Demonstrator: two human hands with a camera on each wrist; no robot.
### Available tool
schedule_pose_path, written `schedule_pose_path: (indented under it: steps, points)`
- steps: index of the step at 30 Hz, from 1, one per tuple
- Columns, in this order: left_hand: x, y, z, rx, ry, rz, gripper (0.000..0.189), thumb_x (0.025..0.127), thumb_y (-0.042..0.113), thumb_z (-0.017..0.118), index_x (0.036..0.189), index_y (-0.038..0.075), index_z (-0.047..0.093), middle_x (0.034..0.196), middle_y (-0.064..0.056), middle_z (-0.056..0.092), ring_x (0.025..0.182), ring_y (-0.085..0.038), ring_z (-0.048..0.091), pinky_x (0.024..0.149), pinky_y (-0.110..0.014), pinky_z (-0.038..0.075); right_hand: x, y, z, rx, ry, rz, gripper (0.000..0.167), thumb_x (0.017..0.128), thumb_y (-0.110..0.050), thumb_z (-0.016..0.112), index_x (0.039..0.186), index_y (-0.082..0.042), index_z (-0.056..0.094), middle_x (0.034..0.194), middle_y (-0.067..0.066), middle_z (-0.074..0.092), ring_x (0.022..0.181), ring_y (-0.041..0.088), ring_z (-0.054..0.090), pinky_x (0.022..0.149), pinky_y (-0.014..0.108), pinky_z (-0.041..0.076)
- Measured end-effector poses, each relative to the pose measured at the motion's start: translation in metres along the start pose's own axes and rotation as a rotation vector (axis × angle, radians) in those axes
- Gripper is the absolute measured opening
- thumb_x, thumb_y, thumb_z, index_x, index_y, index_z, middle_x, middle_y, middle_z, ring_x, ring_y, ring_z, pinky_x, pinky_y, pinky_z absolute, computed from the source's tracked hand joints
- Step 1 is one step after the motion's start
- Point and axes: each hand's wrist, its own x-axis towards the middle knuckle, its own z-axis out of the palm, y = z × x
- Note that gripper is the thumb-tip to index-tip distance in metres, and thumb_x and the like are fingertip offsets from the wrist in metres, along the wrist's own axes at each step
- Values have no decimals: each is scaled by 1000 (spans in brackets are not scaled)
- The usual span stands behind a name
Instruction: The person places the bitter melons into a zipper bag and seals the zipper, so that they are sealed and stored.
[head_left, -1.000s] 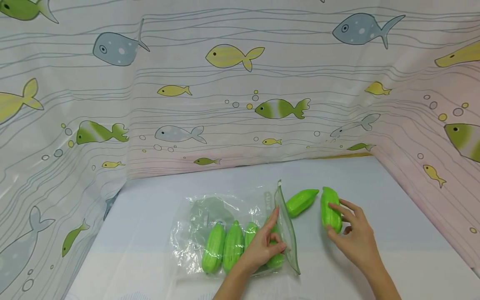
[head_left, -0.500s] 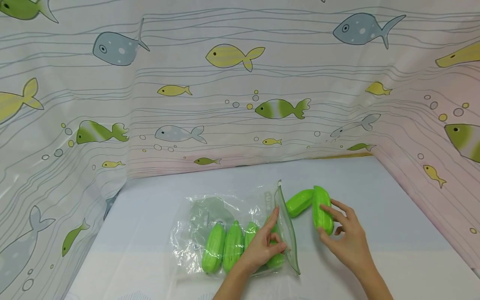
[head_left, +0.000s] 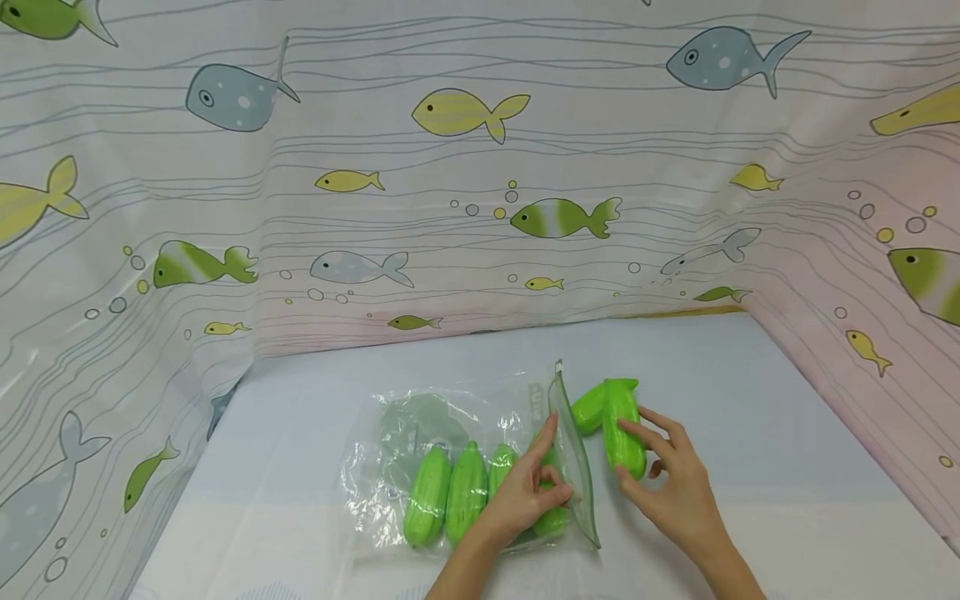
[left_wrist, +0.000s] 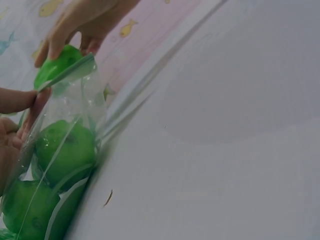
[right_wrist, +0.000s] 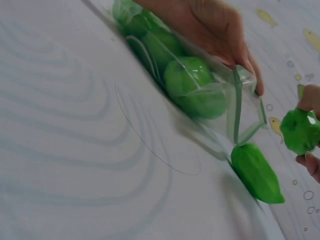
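Note:
My right hand [head_left: 671, 479] grips a plump, ridged green toy cucumber [head_left: 624, 433], with fingertips on its far side and the thumb near its lower end. It is held just right of a clear zip bag [head_left: 375, 517]. My left hand [head_left: 521, 492] holds the bag at its mouth, index finger stretched along the rim and other fingers bent at the edge. The green-edged mouth [right_wrist: 235, 105] gapes in the right wrist view. Several like cucumbers [head_left: 427, 498] lie inside, some partly hidden by my left hand. Another cucumber [right_wrist: 257, 174] lies outside, by the mouth.
The bag lies flat on a pale cloth-covered table [head_left: 285, 450]. Fish-printed sheets [head_left: 465, 250] hang around its back and both sides. A wooden strip [head_left: 690, 312] shows at the table's back edge.
My right hand has moved left with its cucumber, nearer the bag's mouth, and the cucumber now overlaps the loose one in the head view. My left hand and the bag have stayed put.

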Motion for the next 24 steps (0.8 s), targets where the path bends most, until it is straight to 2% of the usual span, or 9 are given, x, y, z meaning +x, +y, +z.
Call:
schedule_pose_path:
  steps: [9, 19, 24]
  points:
    - [0, -1, 0, 0, 1, 6, 95, 82, -14, 62, 156, 19, 10, 161, -12, -2, 72, -5, 58, 64, -16, 51, -2, -6, 11, 4, -52, -15, 64, 63, 3, 82, 123, -13, 65, 136, 13, 48, 77, 7, 50, 57, 12, 41]
    - [1, -2, -1, -6, -9, 12, 96, 83, -14, 61, 156, 18, 9, 161, -13, -2, 71, -4, 57, 65, -16, 52, -6, -11, 19, 5, -111, 1, 63, 65, -1, 83, 124, -15, 65, 134, 12, 48, 68, 5, 47, 53, 22, 46]
    - [1, -1, 0, -7, -13, 6, 95, 83, -14, 61, 156, 17, 8, 160, -13, -2, 71, -3, 57, 64, -16, 51, -10, -13, 24, 9, -138, 4, 61, 66, -2, 82, 123, -16, 65, 133, 13, 49, 68, 5, 46, 52, 22, 45]
